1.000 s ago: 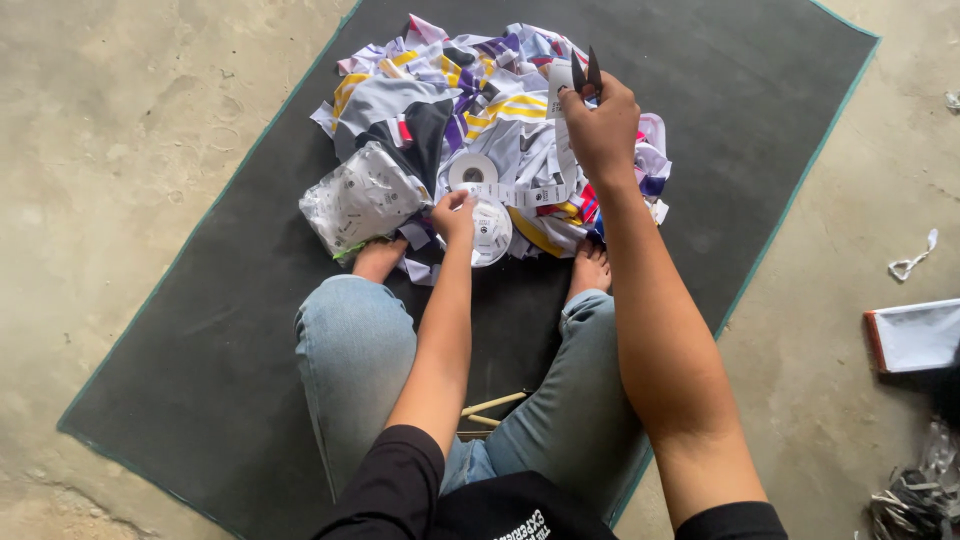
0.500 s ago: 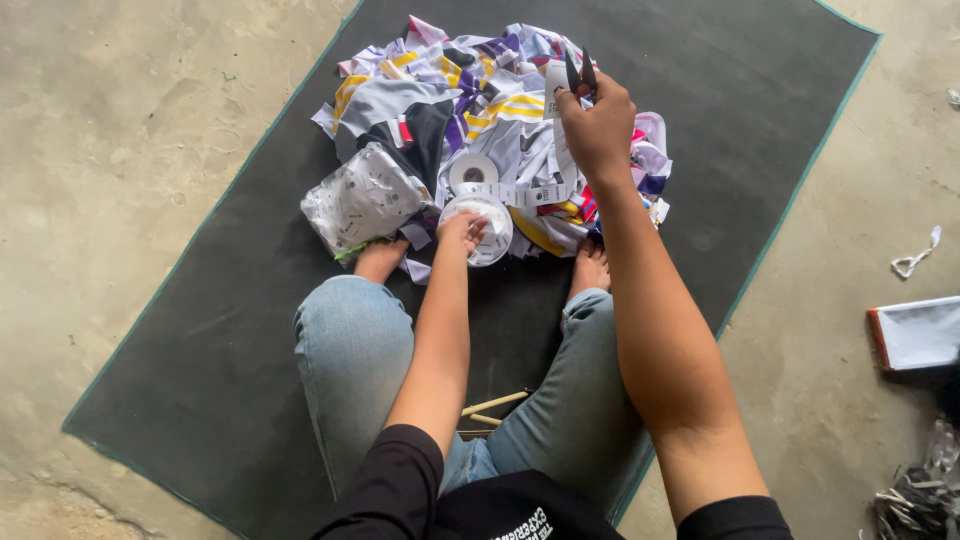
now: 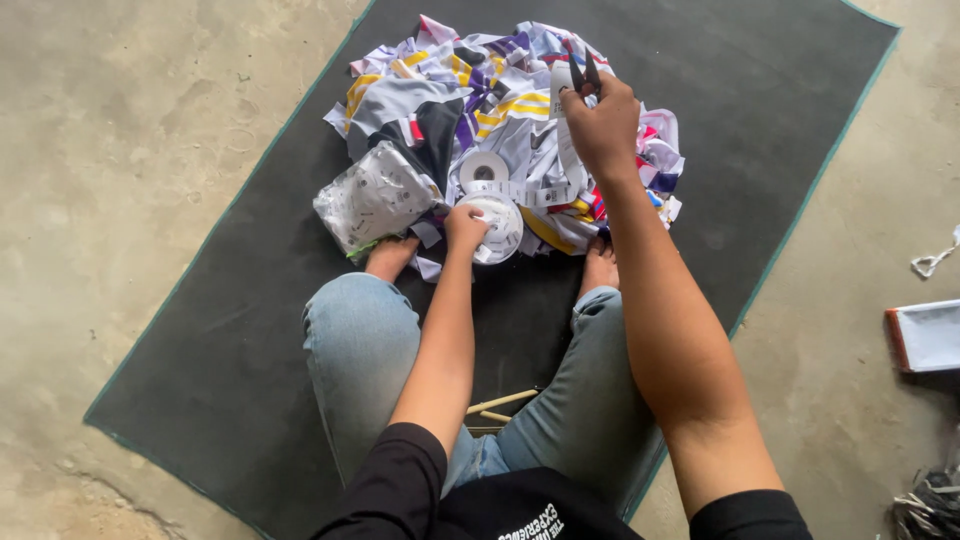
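Gripping a small pair of dark snips [image 3: 583, 72], the right hand [image 3: 603, 128] is raised above the fabric pile, fingers closed around the handles, with a white label tape [image 3: 566, 150] running up from the rolls to the blades. The left hand [image 3: 467, 226] rests on the lower tape roll [image 3: 497, 228], fingers curled over its rim and clamped on it. A second tape roll [image 3: 485, 167] lies just behind, touching the pile.

Both rolls sit at the near edge of a heap of cut fabric pieces [image 3: 500, 110] in white, grey, purple, yellow and red. A clear plastic bag [image 3: 376, 197] of small items lies to the left of the rolls, touching the heap. Everything rests on a dark floor mat [image 3: 250, 330] laid on concrete; the person sits on it with knees apart and bare feet against the heap.

Judged from this position, the step is cutting a length of tape. For a clean result:
- Hold the roll flat so that it cannot spin freely.
- Keep the tape taut and untwisted between roll and blades.
- Set the blades square across the tape before closing them.
- Keep loose fabric clear of the blades

A white tray [image 3: 925, 337] lies well apart on the concrete at right
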